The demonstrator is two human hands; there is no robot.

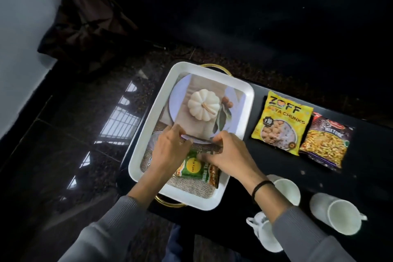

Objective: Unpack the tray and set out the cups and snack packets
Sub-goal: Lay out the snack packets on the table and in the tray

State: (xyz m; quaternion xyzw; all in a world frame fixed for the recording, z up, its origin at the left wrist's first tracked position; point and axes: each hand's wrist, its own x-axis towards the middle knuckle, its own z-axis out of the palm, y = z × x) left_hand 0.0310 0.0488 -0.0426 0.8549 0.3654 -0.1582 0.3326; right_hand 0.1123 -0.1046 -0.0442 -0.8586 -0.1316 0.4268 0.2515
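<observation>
Two hands on the green packet in the tray

Head view, the only feed I get. Both hands are inside the white tray (pixel 137 155), over its near half. Left hand (pixel 170 151) and right hand (pixel 229 155) each have fingers curled onto a green snack packet (pixel 193 166). The right pinches its far edge and the left grips its left side. The packet is at the near end of the tray and half hidden by the hands. I can't tell if it's resting on the tray floor or lifted. The far half of the tray floor shows a printed white pumpkin (pixel 204 104).

The tray sits on a black table (pixel 361 176). Right of the tray, flat on the table, is a yellow Zoff Soya Chunks packet (pixel 282 123). A dark Mixture packet (pixel 327 142) touches its right side and is slightly overlapped by it.

Three white cups are at the table's near right. First cup (pixel 286 189) is just behind the right wrist, second cup (pixel 340 215) is further right, and third cup (pixel 265 236) is partly under the grey right sleeve. A black wristband (pixel 260 187) is on the right wrist.

A dark bag (pixel 85 27) lies on the floor at far left, against the wall.
</observation>
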